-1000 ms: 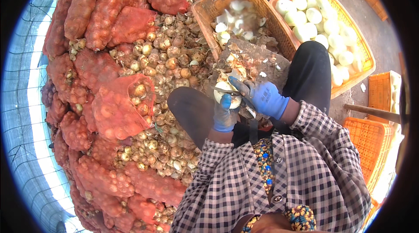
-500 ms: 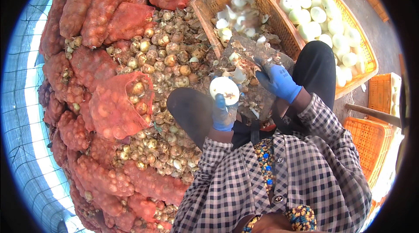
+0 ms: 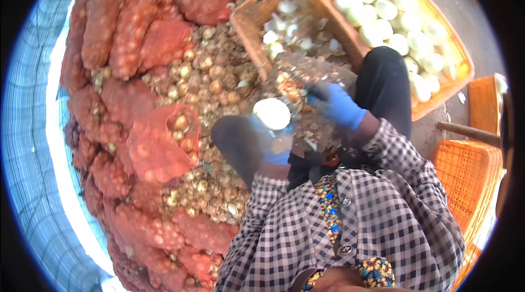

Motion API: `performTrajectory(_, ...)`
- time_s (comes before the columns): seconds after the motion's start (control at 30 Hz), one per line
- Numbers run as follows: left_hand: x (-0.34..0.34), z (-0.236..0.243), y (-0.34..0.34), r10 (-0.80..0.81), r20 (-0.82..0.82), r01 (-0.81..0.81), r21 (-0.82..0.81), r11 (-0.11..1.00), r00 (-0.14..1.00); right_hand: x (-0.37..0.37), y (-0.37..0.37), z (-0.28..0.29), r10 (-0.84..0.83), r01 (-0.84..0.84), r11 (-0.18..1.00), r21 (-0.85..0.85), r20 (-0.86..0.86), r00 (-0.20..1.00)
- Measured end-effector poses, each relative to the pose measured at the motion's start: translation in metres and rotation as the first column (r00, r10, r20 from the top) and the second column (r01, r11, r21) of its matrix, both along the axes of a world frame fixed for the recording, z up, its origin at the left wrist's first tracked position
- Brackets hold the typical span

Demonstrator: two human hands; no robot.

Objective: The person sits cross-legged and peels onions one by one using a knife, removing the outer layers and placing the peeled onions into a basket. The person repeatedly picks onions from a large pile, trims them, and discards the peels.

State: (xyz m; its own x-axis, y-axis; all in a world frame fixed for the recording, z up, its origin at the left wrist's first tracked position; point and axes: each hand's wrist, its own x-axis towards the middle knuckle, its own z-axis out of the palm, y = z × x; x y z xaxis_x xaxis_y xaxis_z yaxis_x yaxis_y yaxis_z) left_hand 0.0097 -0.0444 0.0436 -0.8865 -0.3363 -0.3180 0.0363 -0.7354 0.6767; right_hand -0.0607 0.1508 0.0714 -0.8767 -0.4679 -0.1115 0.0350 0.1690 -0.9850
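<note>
My left hand [image 3: 276, 149], in a blue glove with a greyish palm, is closed around a large white peeled onion [image 3: 272, 113]. It holds the onion above my left knee. To the right, my gloved right hand [image 3: 340, 107] is bent with its fingers curled in, a short distance from the onion. Motion blur and the dark glove tips hide what, if anything, it grips. Below that hand lies a dirt-covered surface [image 3: 317, 128] strewn with onion skins and scraps.
An orange crate [image 3: 254, 35] ahead holds skins and white onion pieces. Beside it, another orange crate [image 3: 456, 62] is full of peeled onions. Loose unpeeled onions [image 3: 216, 193] and red mesh sacks [image 3: 156, 144] heap up on the left. Orange crates [image 3: 465, 177] stand at right.
My left hand has turned the onion, so the brown-marked face no longer shows. My right hand has curled its fingers and come slightly nearer to it. The whole view has shifted a little.
</note>
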Motion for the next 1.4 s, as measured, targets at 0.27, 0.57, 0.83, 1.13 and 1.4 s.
performTrajectory(0.27, -0.076, 0.027, 0.037, -0.227, 0.121, 0.254, -0.309, 0.917, 0.966, 0.015, -0.003, -0.064, -0.187, 0.207, 0.971, -0.123, 0.156, 0.970)
performTrajectory(0.57, -0.184, 0.033, 0.125, -0.464, 0.185, 0.476, -0.586, 0.655, 0.866, 0.021, -0.013, -0.048, -0.175, 0.206, 0.959, -0.194, 0.169, 0.970)
performTrajectory(0.83, -0.084, 0.071, -0.063, -0.043, 0.014, 0.042, -0.635, 0.771, 0.999, 0.034, -0.010, -0.015, 0.187, -0.144, 0.961, 0.234, -0.175, 0.967)
performTrajectory(1.13, 0.085, 0.021, -0.195, 0.542, 0.059, -0.404, -0.601, 0.690, 0.838, 0.027, -0.046, -0.002, 0.490, -0.260, 0.821, 0.508, -0.395, 0.778)
performTrajectory(1.4, 0.100, -0.030, -0.211, 0.647, 0.199, -0.460, -0.555, 0.693, 0.736, -0.031, -0.049, -0.015, 0.478, -0.287, 0.714, 0.638, -0.144, 0.867)
